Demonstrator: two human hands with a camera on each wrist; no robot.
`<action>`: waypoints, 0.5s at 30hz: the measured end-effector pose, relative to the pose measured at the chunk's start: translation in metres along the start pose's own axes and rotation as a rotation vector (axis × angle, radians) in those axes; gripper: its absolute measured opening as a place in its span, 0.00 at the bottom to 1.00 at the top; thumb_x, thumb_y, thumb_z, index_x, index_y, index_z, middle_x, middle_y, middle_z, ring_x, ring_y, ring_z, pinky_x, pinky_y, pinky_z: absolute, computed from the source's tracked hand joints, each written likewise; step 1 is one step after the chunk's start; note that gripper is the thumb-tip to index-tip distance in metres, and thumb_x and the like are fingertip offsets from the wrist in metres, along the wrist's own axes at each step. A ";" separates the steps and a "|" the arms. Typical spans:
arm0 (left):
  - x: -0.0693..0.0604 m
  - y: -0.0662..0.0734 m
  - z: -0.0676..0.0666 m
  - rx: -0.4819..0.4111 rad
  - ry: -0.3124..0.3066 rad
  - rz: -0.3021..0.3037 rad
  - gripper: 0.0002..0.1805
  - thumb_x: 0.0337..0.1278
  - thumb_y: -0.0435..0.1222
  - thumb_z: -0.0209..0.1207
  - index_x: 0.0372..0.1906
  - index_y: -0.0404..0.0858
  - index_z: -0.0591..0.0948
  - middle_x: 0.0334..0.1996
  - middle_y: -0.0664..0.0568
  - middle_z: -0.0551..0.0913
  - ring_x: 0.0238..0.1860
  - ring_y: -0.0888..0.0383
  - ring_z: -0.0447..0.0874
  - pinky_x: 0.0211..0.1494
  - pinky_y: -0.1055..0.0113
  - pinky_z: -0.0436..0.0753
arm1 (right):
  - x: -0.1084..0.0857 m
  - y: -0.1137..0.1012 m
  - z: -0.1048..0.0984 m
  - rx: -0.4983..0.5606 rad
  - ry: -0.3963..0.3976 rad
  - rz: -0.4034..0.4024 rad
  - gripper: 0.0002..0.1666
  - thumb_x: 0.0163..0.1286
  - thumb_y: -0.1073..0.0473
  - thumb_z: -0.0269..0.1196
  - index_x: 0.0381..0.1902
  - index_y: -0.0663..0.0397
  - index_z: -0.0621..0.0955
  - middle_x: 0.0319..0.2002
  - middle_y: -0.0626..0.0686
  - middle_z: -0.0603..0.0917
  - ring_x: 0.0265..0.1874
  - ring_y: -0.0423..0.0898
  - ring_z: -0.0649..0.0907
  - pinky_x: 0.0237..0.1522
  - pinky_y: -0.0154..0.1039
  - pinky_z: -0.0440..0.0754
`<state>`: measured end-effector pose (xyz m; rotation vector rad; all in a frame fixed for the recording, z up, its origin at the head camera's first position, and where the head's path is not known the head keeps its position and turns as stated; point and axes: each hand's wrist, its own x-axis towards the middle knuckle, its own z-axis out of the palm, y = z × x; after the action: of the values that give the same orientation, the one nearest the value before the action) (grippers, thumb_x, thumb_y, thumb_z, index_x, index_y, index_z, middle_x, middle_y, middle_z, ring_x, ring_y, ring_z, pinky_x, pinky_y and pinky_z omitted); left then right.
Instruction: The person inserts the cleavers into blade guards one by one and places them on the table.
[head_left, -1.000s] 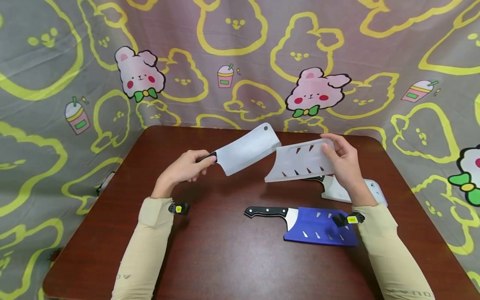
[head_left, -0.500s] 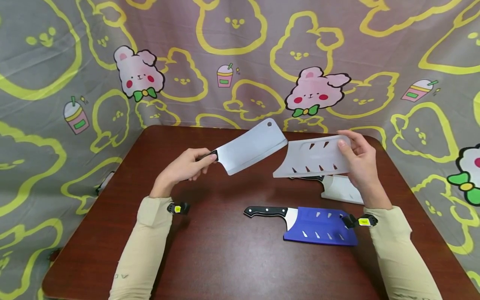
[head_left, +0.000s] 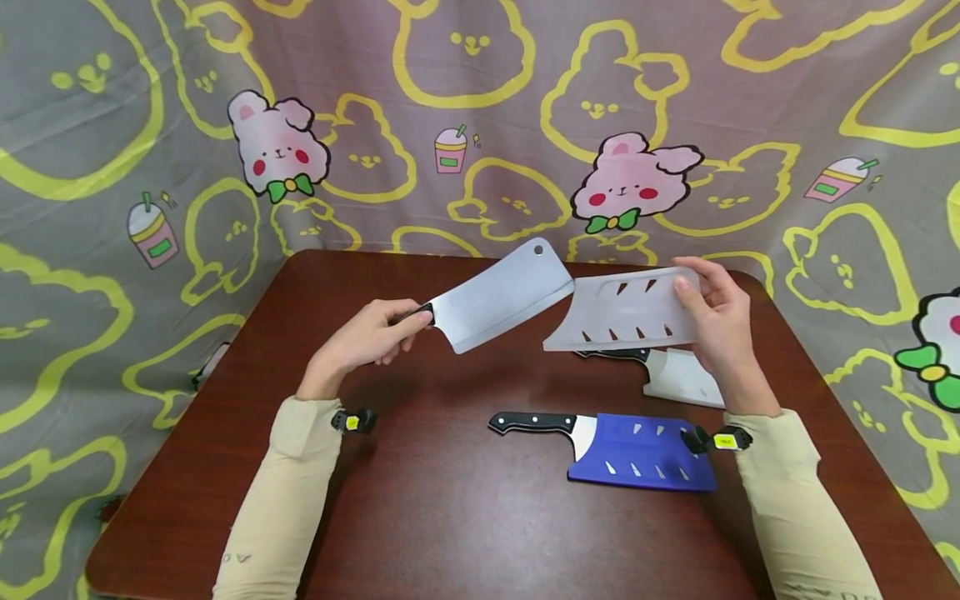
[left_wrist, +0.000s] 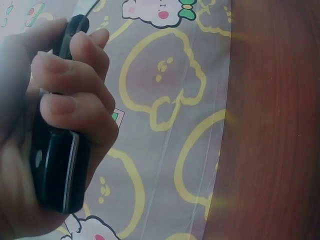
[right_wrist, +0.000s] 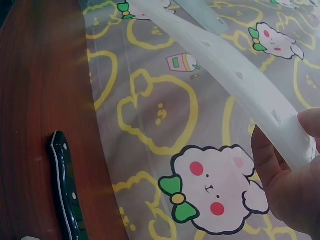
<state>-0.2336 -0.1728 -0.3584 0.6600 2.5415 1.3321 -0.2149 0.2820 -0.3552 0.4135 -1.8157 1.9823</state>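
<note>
My left hand (head_left: 367,335) grips the black handle (left_wrist: 59,167) of a bare cleaver (head_left: 498,300), with fingers curled round it in the left wrist view. The cleaver's wide blade points right and slightly up, above the table. At its far corner lies the open end of a white slotted blade cover (head_left: 626,310); I cannot tell whether they touch. My right hand (head_left: 722,337) pinches the cover's other end between thumb and fingers. In the right wrist view the cover (right_wrist: 239,82) is seen nearly edge-on, held by the right hand (right_wrist: 295,195).
A cleaver in a blue cover (head_left: 637,454) lies on the brown table (head_left: 450,517), its black handle (head_left: 532,422) pointing left. Behind it, partly hidden by the right hand and white cover, lies another cleaver (head_left: 678,377) with a whitish blade area. A patterned curtain (head_left: 510,125) surrounds the table.
Over the first half second my right hand moved right and slightly up with the white cover, and the cleaver's blade shifted a little right. Since then both have stayed almost still.
</note>
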 end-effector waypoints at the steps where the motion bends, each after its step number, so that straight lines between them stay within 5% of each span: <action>1: 0.000 0.000 0.000 -0.003 -0.001 0.004 0.23 0.69 0.55 0.53 0.28 0.40 0.75 0.17 0.47 0.72 0.11 0.57 0.65 0.14 0.65 0.66 | 0.000 0.000 0.000 0.007 0.006 0.000 0.19 0.71 0.66 0.59 0.58 0.68 0.76 0.38 0.48 0.87 0.36 0.39 0.86 0.33 0.30 0.84; 7: -0.002 0.002 0.004 -0.045 -0.010 0.009 0.20 0.69 0.53 0.53 0.31 0.41 0.80 0.13 0.47 0.69 0.08 0.58 0.60 0.13 0.66 0.63 | 0.003 -0.003 -0.001 -0.016 0.064 -0.026 0.17 0.70 0.66 0.60 0.55 0.66 0.79 0.34 0.48 0.87 0.34 0.39 0.86 0.31 0.30 0.83; 15: -0.013 0.013 0.005 0.012 -0.058 0.000 0.19 0.68 0.55 0.55 0.29 0.45 0.81 0.11 0.51 0.67 0.08 0.58 0.59 0.11 0.67 0.61 | 0.000 -0.005 -0.005 -0.071 0.105 -0.060 0.15 0.69 0.68 0.60 0.52 0.69 0.80 0.33 0.48 0.86 0.32 0.39 0.84 0.30 0.29 0.81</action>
<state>-0.2170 -0.1689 -0.3509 0.6907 2.5057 1.2804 -0.2124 0.2871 -0.3511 0.3318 -1.7815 1.8576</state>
